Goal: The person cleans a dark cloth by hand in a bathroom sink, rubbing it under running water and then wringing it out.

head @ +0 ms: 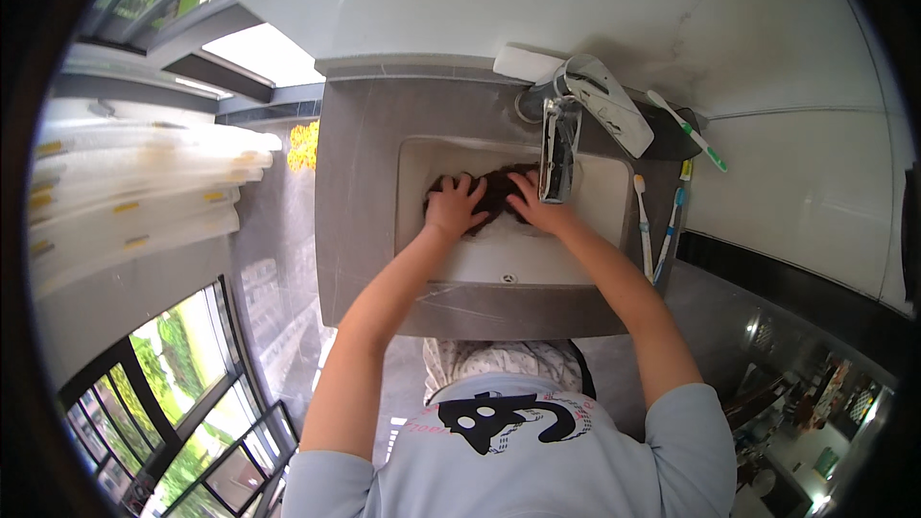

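Note:
A wet-looking dark brown bundle, probably cloth, (493,194) lies in the white sink basin (604,230). My left hand (453,205) rests on its left part with the fingers spread. On the right part of the bundle lies my right hand (536,201), its fingers apart and bent. The chrome faucet (560,151) reaches over the basin, and its spout partly hides my right hand. Whether water is running cannot be told. How far the fingers grip the bundle is not clear.
Toothbrushes lie at the counter's right side, one with a green handle (691,131), one white (644,226) and one blue (669,234). A white block-like object (529,63) sits behind the faucet. The grey stone counter (356,194) surrounds the basin. A light curtain (144,180) hangs at left.

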Available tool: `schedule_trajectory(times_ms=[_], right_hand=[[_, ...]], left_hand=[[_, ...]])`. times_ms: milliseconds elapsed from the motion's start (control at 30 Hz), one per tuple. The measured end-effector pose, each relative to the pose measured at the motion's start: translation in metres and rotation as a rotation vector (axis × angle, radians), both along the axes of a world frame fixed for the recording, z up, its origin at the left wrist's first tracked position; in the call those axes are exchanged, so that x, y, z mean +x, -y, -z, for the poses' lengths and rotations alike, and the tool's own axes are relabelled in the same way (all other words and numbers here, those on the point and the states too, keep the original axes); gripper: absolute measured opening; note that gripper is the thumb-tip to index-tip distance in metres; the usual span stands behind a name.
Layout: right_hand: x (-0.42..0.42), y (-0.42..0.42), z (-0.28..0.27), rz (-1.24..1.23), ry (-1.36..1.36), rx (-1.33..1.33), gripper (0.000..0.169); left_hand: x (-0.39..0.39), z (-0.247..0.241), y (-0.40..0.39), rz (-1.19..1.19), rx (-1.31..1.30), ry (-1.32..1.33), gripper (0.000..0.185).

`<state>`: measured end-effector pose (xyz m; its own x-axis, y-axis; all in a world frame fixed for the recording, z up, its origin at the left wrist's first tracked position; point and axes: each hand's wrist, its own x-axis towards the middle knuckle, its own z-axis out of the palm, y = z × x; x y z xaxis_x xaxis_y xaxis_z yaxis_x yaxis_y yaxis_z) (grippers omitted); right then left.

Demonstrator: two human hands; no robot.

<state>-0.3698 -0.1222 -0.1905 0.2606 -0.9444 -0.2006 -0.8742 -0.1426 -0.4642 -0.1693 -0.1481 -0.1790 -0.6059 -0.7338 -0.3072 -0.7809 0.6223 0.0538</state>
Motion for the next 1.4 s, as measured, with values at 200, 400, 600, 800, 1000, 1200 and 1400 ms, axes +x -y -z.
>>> schedule_trajectory(times_ms=[200,400,600,800,1000,1200,1400], right_hand=[[-0.031,-0.020,-0.001,-0.031,-0.151,-0.039,0.050],[0.016,-0.002,0.007,-0.221,-0.282,-0.135,0.062],[0.019,0.027,0.049,-0.127,-0.320,-0.191,0.048],[0.017,0.036,0.021,-0.286,-0.350,-0.061,0.045],[-0.013,0.012,0.001,-0.126,0.068,-0.077,0.045],[-0.020,-0.014,-0.036,0.066,-0.031,0.072,0.046],[0.013,-0.004,0.000,-0.228,-0.260,-0.036,0.057]], left_hand=[[0.004,-0.030,0.002,-0.003,0.104,0.060,0.073],[-0.006,0.019,0.007,0.128,0.003,-0.143,0.070],[-0.032,0.033,0.023,0.014,0.047,-0.007,0.050],[-0.023,0.032,0.027,0.023,0.021,-0.087,0.046],[0.009,0.001,0.017,0.075,0.087,0.012,0.069],[0.017,-0.019,0.004,0.046,0.081,0.101,0.074],[0.011,0.015,0.002,0.144,-0.016,-0.193,0.064]])
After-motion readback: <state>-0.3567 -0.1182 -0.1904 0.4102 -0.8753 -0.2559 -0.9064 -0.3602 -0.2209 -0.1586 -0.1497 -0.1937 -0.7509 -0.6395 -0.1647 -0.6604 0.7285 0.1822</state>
